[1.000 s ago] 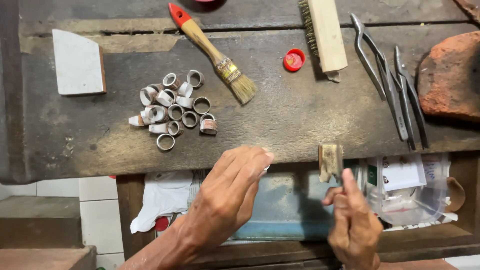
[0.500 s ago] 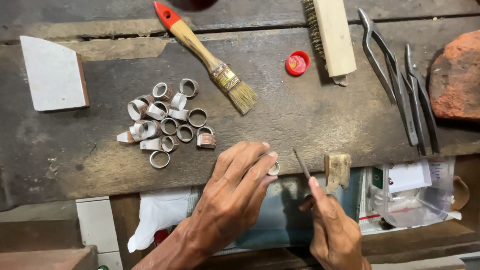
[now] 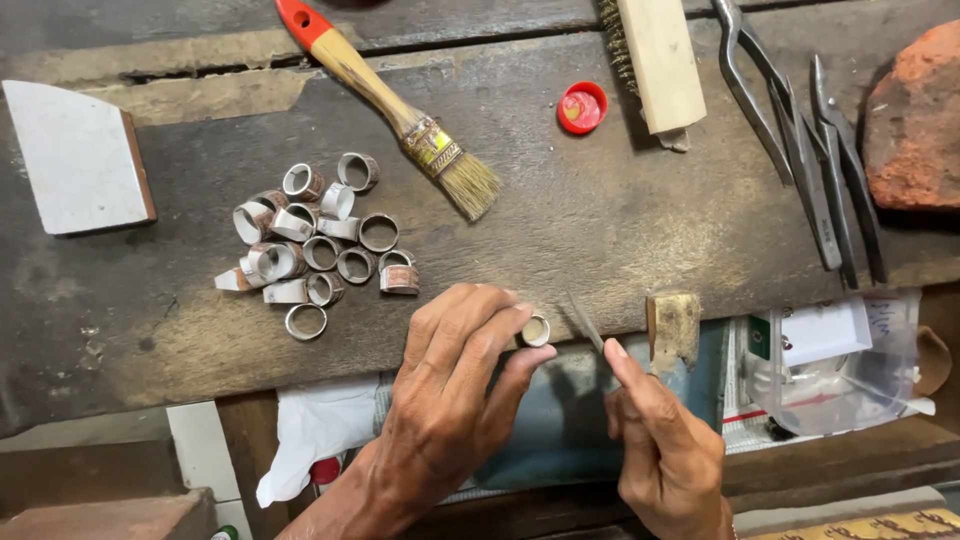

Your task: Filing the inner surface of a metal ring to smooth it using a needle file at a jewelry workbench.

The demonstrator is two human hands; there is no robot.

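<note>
Since 0.5 s earlier, right hand (image 3: pixel 665 455) had brought its thin metal file (image 3: pixel 585 322), pinched in its fingers, nearer the small silver ring (image 3: pixel 536 330) that left hand (image 3: pixel 455 385) fingers pinched steady at the worn wooden table (image 3: pixel 600 230) edge.

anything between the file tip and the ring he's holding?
Nothing visible. The left hand pinches the ring at the bench edge; the thin file in the right hand points at it across an open gap.
</note>
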